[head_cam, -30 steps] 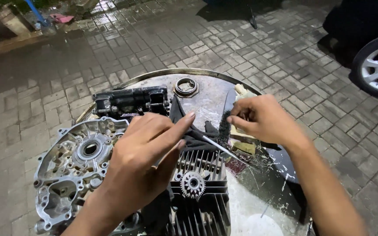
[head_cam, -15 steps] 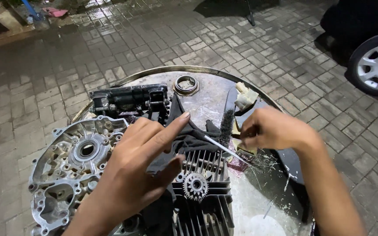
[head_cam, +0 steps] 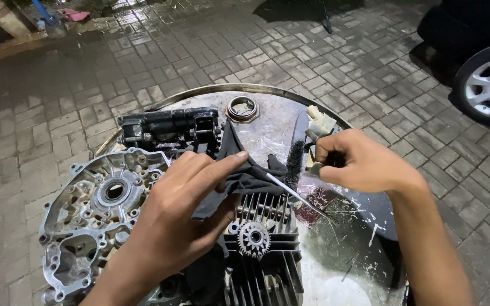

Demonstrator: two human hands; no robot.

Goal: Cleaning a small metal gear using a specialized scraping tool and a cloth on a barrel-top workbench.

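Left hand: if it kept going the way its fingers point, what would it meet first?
The left hand points up and right, fingers on a dark rag. Straight on, it would likely first meet the thin metal rod across the rag, then the right hand; depth is unclear.

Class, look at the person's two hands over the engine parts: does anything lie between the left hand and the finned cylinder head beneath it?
Yes. A dark cloth lies under the left hand, covering part of the finned cylinder head.
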